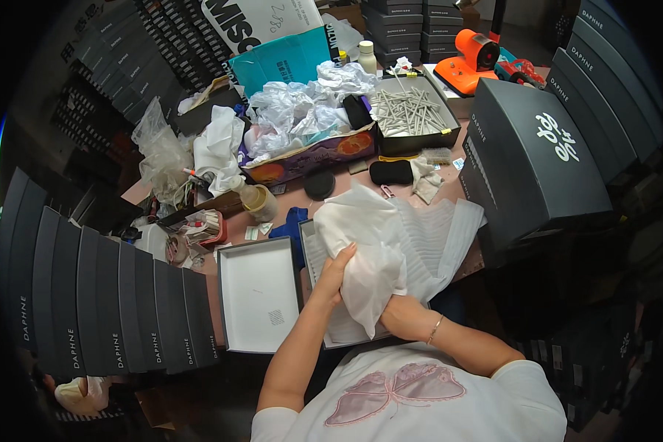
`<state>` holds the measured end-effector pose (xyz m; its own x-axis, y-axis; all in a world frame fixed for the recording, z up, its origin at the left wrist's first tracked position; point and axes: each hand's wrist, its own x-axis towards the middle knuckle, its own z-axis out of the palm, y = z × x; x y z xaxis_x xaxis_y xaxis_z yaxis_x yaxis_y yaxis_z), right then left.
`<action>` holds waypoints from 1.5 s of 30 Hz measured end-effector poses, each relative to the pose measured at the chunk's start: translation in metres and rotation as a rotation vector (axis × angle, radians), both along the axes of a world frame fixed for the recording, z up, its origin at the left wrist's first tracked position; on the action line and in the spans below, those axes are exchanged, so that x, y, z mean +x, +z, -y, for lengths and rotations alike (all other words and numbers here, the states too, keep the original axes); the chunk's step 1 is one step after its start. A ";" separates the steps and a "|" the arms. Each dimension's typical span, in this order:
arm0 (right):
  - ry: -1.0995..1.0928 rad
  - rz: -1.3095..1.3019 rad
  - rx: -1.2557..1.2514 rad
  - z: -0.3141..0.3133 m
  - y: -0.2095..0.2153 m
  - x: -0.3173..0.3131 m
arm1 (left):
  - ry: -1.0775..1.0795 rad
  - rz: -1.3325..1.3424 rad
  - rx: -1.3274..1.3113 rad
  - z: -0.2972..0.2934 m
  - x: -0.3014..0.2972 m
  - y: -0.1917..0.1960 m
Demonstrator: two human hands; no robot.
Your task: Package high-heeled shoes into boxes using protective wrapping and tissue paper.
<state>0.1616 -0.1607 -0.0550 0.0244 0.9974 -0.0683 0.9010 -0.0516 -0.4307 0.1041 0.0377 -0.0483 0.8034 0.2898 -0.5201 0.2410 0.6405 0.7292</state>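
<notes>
Both hands are wrapping something in a white bag (368,272) at the middle of the frame, over an open box (313,243). The left hand (337,271) grips the bag from the side. The right hand (394,315) is closed on its bottom. Next, I think, the bag must go down flat into the box. The lid (258,295) lies just left.

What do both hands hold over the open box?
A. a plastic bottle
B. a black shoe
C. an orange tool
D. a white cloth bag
D: the left hand and the right hand both grip a white cloth bag above the open box lined with white paper.
</notes>
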 end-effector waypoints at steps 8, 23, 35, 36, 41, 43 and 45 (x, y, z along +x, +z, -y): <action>-0.355 -0.282 0.118 0.036 0.071 0.013 | 0.054 0.104 -0.049 0.036 0.014 -0.029; -0.398 -0.252 0.283 -0.024 -0.030 0.038 | 0.315 0.180 0.517 0.074 -0.025 -0.016; -0.298 -0.609 -0.306 0.046 0.072 0.048 | 0.201 -0.018 1.428 0.015 -0.086 0.020; -0.427 -0.680 -0.308 0.065 0.071 0.058 | 0.371 -0.099 1.458 0.003 -0.104 0.019; -0.936 -0.751 0.356 0.062 -0.002 0.109 | -0.299 -0.739 1.236 -0.019 -0.162 -0.052; -0.831 -0.749 0.525 0.013 0.006 0.108 | -0.322 -0.623 1.455 -0.011 -0.178 -0.073; -0.576 -0.491 0.132 -0.027 0.005 0.083 | -0.141 -0.558 1.533 -0.015 -0.187 -0.051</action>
